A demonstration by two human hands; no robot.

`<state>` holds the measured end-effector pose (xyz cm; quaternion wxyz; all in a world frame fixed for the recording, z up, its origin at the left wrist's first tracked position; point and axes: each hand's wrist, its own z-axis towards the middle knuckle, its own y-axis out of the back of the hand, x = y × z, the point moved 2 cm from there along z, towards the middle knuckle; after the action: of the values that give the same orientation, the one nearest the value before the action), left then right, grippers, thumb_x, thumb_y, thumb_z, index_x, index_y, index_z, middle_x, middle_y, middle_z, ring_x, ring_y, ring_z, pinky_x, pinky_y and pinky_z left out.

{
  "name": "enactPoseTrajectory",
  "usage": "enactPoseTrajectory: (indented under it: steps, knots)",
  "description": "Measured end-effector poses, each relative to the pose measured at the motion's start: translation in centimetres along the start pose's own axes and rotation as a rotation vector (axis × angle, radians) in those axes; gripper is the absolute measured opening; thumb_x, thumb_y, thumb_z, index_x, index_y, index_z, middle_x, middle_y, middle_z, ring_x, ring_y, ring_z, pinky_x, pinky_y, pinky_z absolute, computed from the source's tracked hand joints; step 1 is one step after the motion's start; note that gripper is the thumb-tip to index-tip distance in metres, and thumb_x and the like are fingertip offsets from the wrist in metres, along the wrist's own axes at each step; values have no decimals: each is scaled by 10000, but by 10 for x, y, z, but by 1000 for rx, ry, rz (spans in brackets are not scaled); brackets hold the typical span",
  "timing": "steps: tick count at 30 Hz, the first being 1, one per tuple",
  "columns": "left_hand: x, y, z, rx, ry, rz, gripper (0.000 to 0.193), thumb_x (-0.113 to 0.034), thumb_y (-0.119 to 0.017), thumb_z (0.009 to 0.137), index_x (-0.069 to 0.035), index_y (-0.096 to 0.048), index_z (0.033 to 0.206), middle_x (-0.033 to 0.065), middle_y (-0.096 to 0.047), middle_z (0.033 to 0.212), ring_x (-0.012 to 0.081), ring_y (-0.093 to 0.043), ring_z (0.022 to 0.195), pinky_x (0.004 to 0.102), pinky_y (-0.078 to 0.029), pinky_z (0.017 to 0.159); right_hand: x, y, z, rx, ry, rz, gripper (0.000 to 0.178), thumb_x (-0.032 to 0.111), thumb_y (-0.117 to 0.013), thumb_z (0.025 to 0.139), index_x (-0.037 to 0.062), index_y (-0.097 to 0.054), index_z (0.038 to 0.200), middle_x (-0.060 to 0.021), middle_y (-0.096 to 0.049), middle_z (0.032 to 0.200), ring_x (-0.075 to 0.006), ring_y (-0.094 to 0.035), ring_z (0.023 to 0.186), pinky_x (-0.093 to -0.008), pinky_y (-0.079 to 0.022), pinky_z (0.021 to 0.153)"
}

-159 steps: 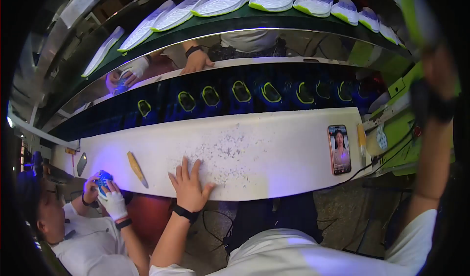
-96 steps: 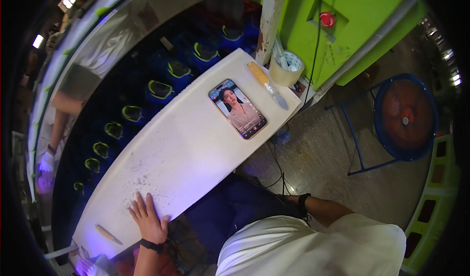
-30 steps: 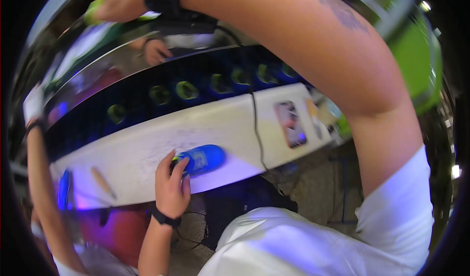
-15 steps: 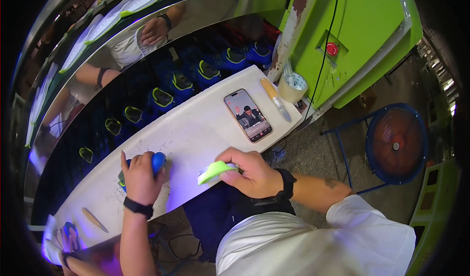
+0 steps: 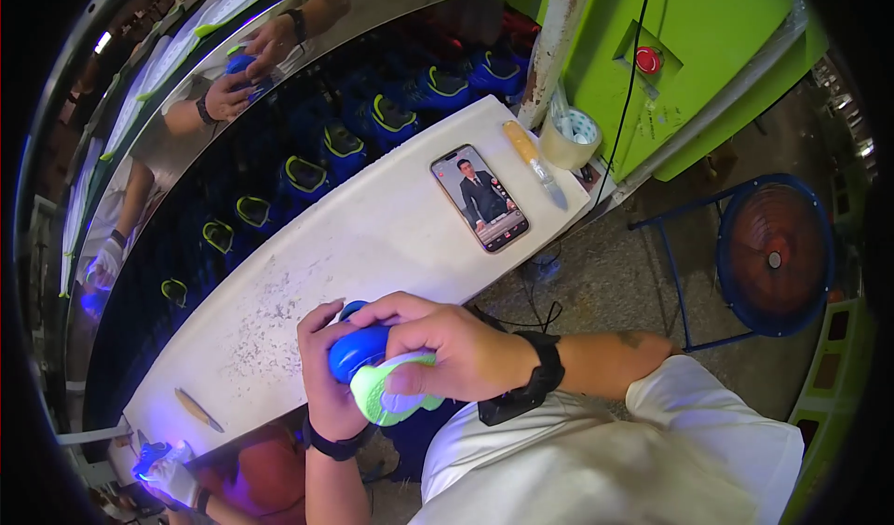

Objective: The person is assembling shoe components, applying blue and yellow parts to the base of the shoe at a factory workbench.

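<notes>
In front of my body both hands meet over one shoe. My left hand (image 5: pixel 326 381) is wrapped round the blue shoe upper (image 5: pixel 358 350), its fingers curled along the far side. From the right, my right hand (image 5: pixel 456 343) grips a lime-green and white shoe sole (image 5: pixel 396 396). The right thumb presses on the sole's face, and the right fingers reach over the blue upper. Sole and upper lie against each other; the contact between them is mostly hidden by my fingers.
A white bench (image 5: pixel 372 208) bears a phone (image 5: pixel 480 197), a wooden-handled knife (image 5: pixel 535 163), a tape roll (image 5: pixel 570 139) and another blade (image 5: pixel 198 409). Beyond it several blue shoes (image 5: pixel 306 174) stand in a row. A co-worker's gloved hand (image 5: pixel 175 481) holds a blue shoe. A fan (image 5: pixel 774 259) stands right.
My left hand has lifted the blue shoe off the bench and brought it right. My right hand has moved slightly down and left, bringing the sole against the shoe. The phone's picture changed.
</notes>
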<state>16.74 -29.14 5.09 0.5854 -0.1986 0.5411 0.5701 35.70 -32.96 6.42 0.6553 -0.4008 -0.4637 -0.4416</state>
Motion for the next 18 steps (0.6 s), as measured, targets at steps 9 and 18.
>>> enactPoseTrajectory:
  steps: [9,18]
  knots:
    - [-49,-9,-36,-145,58,65,349,-272,-772,819,-10,-575,936,195,-477,1289,169,-545,825,285,-484,748,2,6,-6,-19,-72,-3,299,285,-742,903,2,-661,857,-217,-563,1333,-247,-575,1198,-353,-463,987]
    - [-37,-11,-60,-148,58,49,330,-91,-852,735,-10,-573,892,217,-524,1288,220,-620,914,345,-518,826,-8,-1,-26,-14,113,-236,369,318,-829,816,37,-599,875,-214,-597,1258,-282,-629,1083,-349,-504,879]
